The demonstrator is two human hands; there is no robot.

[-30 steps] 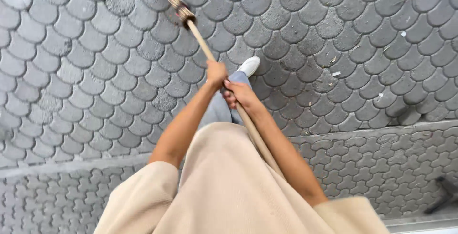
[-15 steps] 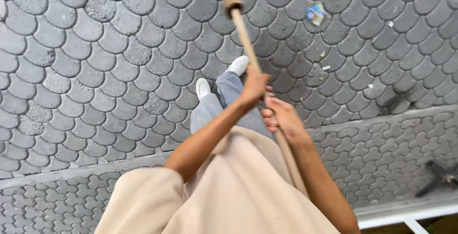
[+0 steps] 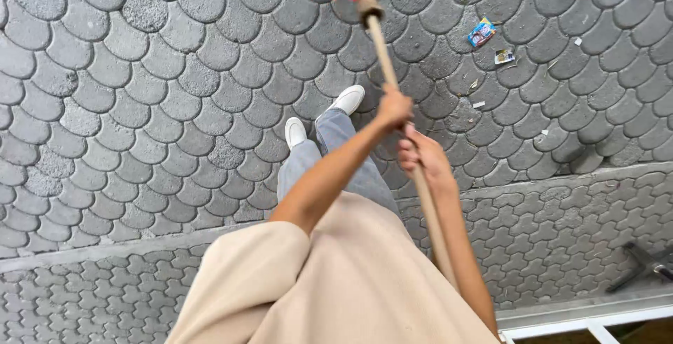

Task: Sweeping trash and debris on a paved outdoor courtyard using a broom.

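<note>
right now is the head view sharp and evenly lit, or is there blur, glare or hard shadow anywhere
Head view: soft, even daylight, no glare, no hard shadows; the pavement bulges with wide-lens distortion; the left hand and right hand on the broom handle look reasonably sharp; the beige top is close and softer.

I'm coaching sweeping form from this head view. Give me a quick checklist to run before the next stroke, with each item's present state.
1. Left hand closed around the broom handle: ok.
2. Right hand gripping lower on the same handle: ok.
3. Bristle end in view and on the ground: cannot tell, it runs off the top edge.
4. Litter located: ok, two small wrappers lie on the grey pavers to the right of the handle.
5. Feet clear of the handle: ok, white shoes stand left of it.
</note>
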